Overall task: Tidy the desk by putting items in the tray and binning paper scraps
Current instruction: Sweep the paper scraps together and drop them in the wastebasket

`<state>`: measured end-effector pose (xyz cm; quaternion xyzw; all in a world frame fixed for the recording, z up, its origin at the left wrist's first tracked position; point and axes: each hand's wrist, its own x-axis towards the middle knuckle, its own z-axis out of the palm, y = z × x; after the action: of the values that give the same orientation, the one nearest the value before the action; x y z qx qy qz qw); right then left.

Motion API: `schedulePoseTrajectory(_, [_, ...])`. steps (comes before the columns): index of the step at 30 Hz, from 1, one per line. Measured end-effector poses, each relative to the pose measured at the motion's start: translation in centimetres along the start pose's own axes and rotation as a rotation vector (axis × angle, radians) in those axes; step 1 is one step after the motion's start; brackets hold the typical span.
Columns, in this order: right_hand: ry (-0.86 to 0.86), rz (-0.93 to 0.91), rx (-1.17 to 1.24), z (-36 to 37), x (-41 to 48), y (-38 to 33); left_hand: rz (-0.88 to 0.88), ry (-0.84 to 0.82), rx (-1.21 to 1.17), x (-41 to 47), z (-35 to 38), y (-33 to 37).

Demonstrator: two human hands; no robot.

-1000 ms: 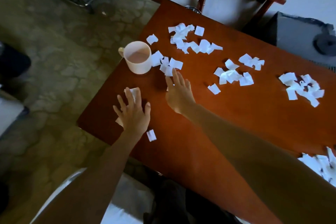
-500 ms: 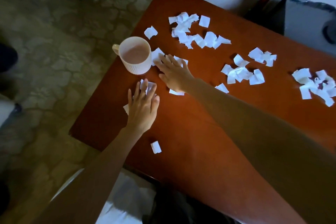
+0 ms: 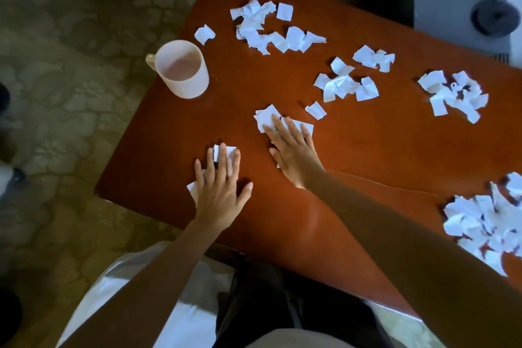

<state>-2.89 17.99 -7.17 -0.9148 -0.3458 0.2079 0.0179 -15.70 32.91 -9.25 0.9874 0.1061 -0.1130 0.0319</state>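
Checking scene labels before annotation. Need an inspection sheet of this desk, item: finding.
Surface: reddish-brown wooden table, glossy.
Job's things: white paper scraps in several loose clusters across the table; cream ribbed mug upright near the left edge; no tray or bin in view.
Clutter: nothing seen.
Hands: left hand flat with straight fingers, pressing scraps near the front-left corner; right hand flat on scraps mid-table.
Cables: nothing clearly seen.
Surroundings: patterned floor at left; grey box beyond the far edge.

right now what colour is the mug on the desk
The mug is cream white with ribbed sides, clearest in the head view.
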Motion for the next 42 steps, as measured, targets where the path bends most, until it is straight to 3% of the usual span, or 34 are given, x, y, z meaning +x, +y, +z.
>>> schedulePoseTrajectory(9, [-0.01, 0.097, -0.026, 1.1, -5.4, 5.3, 0.054, 0.07, -0.035, 4.1, -0.1, 6.8])
schedulePoseTrajectory(19, [-0.01, 0.329, 0.029, 2.3, -15.5, 17.9, 0.18, 0.058, -0.021, 5.5, -0.1, 23.7])
schedulePoseTrajectory(29, [0.052, 0.441, 0.131, 3.4, -24.1, 28.2, 0.237, -0.044, -0.08, 3.3, 0.3, 38.8])
schedulePoseTrajectory(32, [0.174, 0.433, 0.15, 2.5, -24.9, 30.1, 0.276, -0.053, -0.19, 3.1, -0.5, 40.8])
schedulePoseTrajectory(35, [0.334, 0.421, 0.216, 0.8, -24.4, 30.8, 0.204, 0.006, -0.344, 3.1, -1.9, 41.3])
schedulePoseTrajectory(42, [0.416, 0.306, 0.256, -4.2, -19.4, 28.3, 0.069, 0.186, -0.448, 5.5, -6.3, 37.9])
